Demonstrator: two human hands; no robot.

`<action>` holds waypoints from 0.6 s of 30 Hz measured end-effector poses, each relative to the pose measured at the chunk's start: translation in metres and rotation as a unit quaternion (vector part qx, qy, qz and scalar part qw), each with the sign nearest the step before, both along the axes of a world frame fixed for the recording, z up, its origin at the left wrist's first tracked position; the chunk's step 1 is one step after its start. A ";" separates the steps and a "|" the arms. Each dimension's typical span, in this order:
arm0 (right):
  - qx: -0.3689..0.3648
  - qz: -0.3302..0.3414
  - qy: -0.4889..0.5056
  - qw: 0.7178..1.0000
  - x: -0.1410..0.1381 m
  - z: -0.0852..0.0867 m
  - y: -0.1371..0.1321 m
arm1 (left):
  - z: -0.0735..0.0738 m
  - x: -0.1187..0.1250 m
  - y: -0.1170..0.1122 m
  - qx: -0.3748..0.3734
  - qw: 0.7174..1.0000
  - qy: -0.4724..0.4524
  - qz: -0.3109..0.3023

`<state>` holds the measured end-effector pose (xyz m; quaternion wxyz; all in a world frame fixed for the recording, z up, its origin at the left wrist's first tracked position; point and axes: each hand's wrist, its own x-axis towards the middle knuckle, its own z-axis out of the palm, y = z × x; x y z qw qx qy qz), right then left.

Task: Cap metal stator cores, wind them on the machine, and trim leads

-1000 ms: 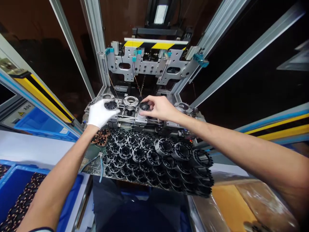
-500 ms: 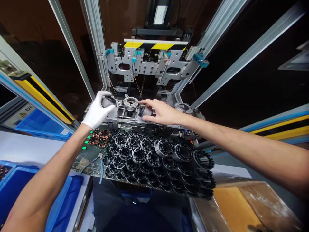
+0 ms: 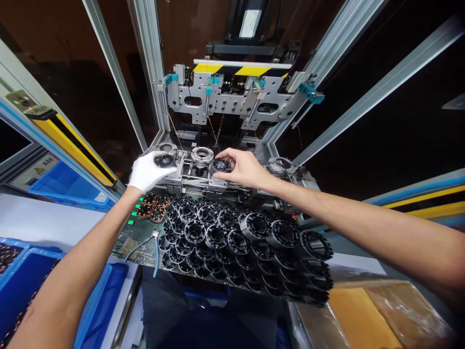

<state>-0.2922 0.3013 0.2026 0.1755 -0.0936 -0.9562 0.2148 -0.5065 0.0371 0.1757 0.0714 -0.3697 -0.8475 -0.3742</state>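
the gloved left grip pinches the left ring, and the bare right grip pinches the right ring, each between thumb and fingers. both rings are at the machine's row of fixtures, on either side of the middle fixture; whether they touch anything beneath is hidden. each looks stiff, probably with some weight for its size. the smooth outer wall may slip, and the black teeth at the rim seem likeliest to chip, so the wall looks the better hold. nearer the body, stacked rings crowd the table below the forearms, with copper-wound rings and pliers at their left. beyond the hands, thin wires hang under a metal plate, where they could snag.
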 end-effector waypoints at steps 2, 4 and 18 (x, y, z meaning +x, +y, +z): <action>-0.010 0.011 -0.015 1.000 -0.001 0.010 -0.002 | 0.002 0.000 -0.004 0.022 1.000 -0.017 -0.003; -0.020 0.033 -0.025 0.999 0.001 0.024 -0.008 | 0.007 0.007 -0.010 0.040 0.999 -0.021 -0.010; -0.432 0.172 0.114 0.878 0.136 0.083 -0.162 | 0.061 0.180 -0.094 0.288 0.939 -0.001 -0.186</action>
